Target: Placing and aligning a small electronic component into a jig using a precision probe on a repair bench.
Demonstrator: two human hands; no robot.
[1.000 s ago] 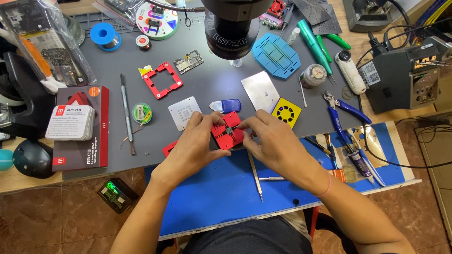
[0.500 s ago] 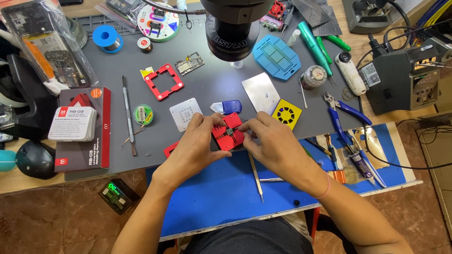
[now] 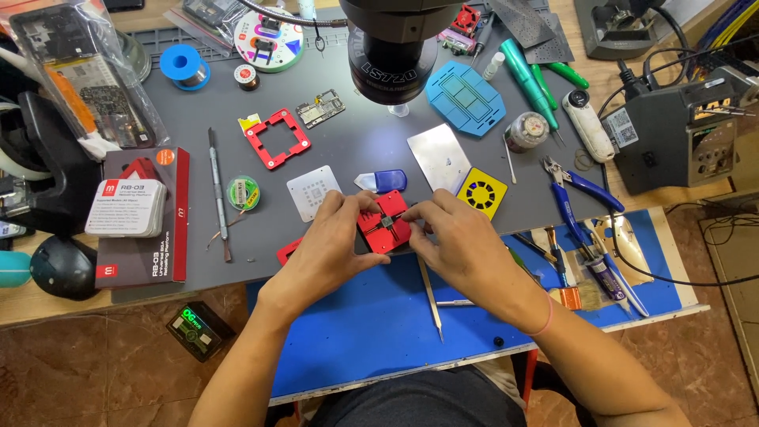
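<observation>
Head view: at frame centre the left hand (image 3: pixel 332 241) and right hand (image 3: pixel 462 237) pinch a square red jig (image 3: pixel 383 229) from either side, flat on the counter (image 3: pixel 356 150); no long axis. Small dark chip (image 3: pixel 387 223) sits in its middle recess.

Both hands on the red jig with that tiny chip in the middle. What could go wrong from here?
1. The small chip sits loose-looking in the red jig; a slip by the left hand or right hand might flick it off.
2. The thin metal tool lies beside the right wrist and could be knocked off the blue mat.
</observation>
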